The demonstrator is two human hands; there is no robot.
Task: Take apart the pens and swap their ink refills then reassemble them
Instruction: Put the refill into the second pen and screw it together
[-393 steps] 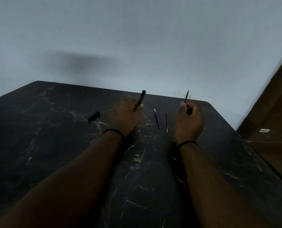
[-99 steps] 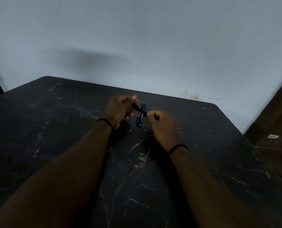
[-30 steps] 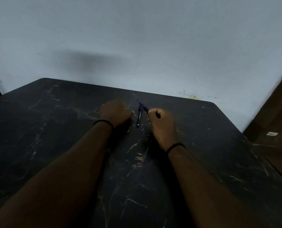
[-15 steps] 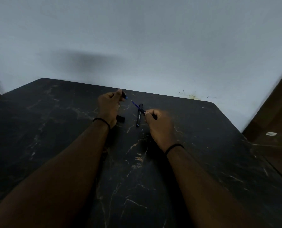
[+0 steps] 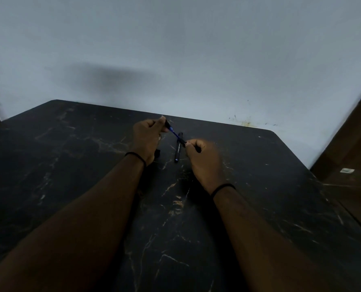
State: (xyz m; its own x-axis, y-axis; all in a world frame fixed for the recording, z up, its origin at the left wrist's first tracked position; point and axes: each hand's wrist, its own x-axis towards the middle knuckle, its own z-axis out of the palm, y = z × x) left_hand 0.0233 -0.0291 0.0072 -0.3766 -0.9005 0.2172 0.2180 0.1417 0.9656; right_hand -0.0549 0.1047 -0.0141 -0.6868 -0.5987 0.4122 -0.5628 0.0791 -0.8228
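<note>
A thin blue ink refill stretches between my two hands above the dark table. My left hand pinches a small black pen part at the refill's far end. My right hand grips a black pen piece from which the refill sticks out. A whole black pen lies on the table between the hands, pointing away from me. A small black cap sits on the table just right of my left wrist, partly hidden.
The black marbled table runs up to a pale wall at the back. A brown wooden surface with a small white label stands beyond the table's right edge.
My left hand has brought its small black part against the refill's far tip; half a second ago it was held apart. The right hand has barely moved.
</note>
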